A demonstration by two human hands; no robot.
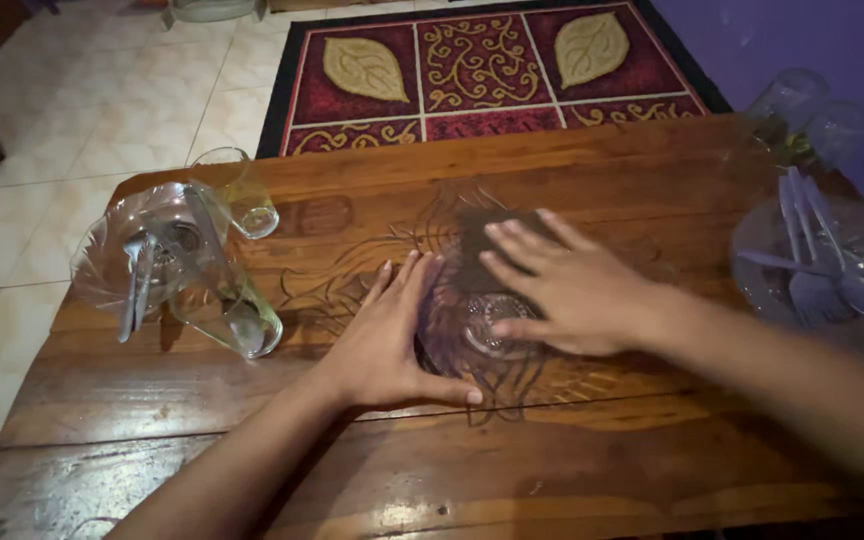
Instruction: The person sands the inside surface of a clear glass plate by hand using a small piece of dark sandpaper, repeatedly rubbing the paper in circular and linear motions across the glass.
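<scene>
A clear glass plate (482, 325) lies flat on the carved wooden table (552, 460), near its middle. My left hand (387, 340) rests on the plate's left edge, fingers together, thumb along its near rim. My right hand (557, 285) lies spread over the plate's right side, and its fingertips press a dark cloth (482, 245) onto the far part of the plate. Much of the plate is hidden under both hands.
At the left edge sit a clear glass dish with cutlery (132, 260) and two clear glasses (242, 190) (237, 310). At the right, another clear dish holds spoons (822, 260), with upturned glasses (802, 110) behind. A patterned red rug (482, 70) lies on the tiled floor beyond.
</scene>
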